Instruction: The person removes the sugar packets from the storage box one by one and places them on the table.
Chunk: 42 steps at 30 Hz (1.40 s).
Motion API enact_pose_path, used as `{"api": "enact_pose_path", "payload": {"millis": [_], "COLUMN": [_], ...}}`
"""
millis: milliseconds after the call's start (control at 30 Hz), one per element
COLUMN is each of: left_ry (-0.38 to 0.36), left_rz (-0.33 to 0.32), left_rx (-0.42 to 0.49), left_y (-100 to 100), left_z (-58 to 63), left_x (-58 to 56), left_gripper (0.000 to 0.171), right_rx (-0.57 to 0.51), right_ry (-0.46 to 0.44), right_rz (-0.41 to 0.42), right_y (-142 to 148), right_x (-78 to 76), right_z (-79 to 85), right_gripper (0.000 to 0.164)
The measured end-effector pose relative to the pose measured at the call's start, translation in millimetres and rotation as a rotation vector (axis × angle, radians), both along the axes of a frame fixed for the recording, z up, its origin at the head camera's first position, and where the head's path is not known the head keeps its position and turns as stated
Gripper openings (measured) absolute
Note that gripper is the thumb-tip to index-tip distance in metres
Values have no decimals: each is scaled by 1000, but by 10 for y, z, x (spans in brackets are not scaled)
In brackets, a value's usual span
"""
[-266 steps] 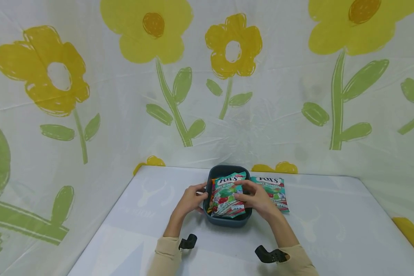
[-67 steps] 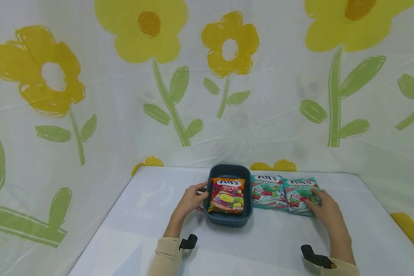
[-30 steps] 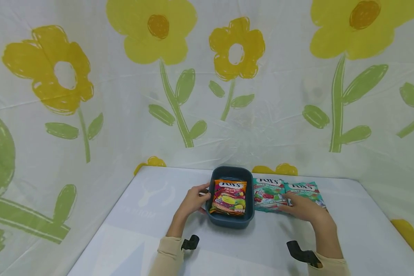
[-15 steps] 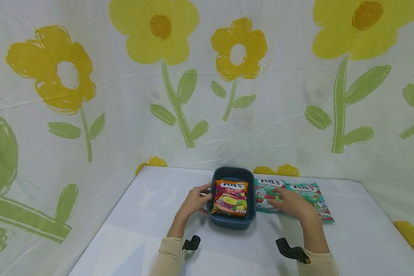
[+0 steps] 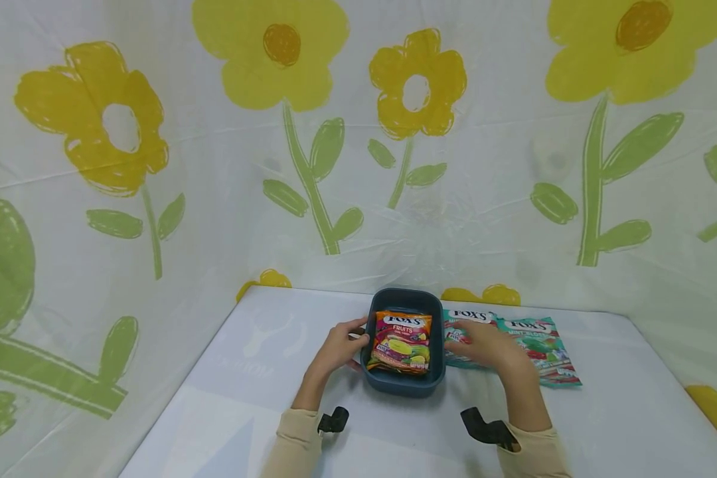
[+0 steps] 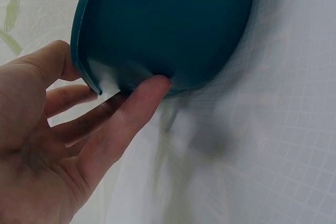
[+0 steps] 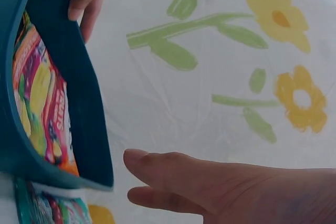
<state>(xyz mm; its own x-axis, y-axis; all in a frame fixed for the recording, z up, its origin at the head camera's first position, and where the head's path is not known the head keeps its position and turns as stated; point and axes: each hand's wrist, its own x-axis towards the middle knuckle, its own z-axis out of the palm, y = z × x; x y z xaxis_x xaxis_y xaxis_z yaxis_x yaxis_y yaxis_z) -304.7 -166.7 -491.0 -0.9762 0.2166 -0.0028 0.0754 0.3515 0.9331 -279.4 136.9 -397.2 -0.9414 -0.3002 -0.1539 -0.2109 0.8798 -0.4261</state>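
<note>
A dark teal bin (image 5: 403, 386) stands on the table near its back edge. An orange and magenta bag of FOX'S fruit candy (image 5: 401, 342) lies inside it. My left hand (image 5: 337, 348) grips the bin's left wall; in the right wrist view its fingertip (image 7: 75, 13) hooks over the rim. My right hand (image 5: 486, 345) is beside the bin's right wall with fingers extended and nothing held. It hovers over a green bag of mint candy (image 5: 473, 316), covering part of it. A second green mint candy bag (image 5: 546, 355) lies to the right, slightly overlapping the first.
The white table (image 5: 394, 438) reaches back to a white curtain (image 5: 484, 226) printed with yellow flowers. Black wrist mounts (image 5: 486, 428) stick out inward from both sleeves.
Earlier my right hand held a mint candy bag over the bin; that bag now lies on the table. Since then the hand has moved left toward the bin. My left hand stays put.
</note>
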Motion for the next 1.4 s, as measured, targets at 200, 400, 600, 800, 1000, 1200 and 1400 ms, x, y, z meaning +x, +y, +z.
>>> {"api": "enact_pose_path", "payload": {"millis": [200,400,600,800,1000,1200,1400], "left_ry": [18,21,13,6,2,3,12], "left_rz": [-7,-8,-10,-19,-29,-23,-28], "left_rx": [-13,-16,-2,15,30,23,16], "left_y": [6,4,-6,-10,-2,-3,-8], "left_z": [29,20,9,8,53,-9,-16], "left_x": [5,-4,-14,-12,25,-11,-6], "left_gripper": [52,51,52,53,53,53,53], "right_rx": [-7,50,79,119,107,110,113], "right_ry": [17,-1,-19,-23,-19,-52,-69], "right_rz": [49,31,27,33,32,23,-9], "right_y": [-211,-419,-580,-723,-854,-934,-985], "right_x": [7,-9,-26,-19,-70,-99,-146], "right_z": [32,70,65,87,3,-90,-185], "right_gripper": [61,64,64,63,59,55,54]}}
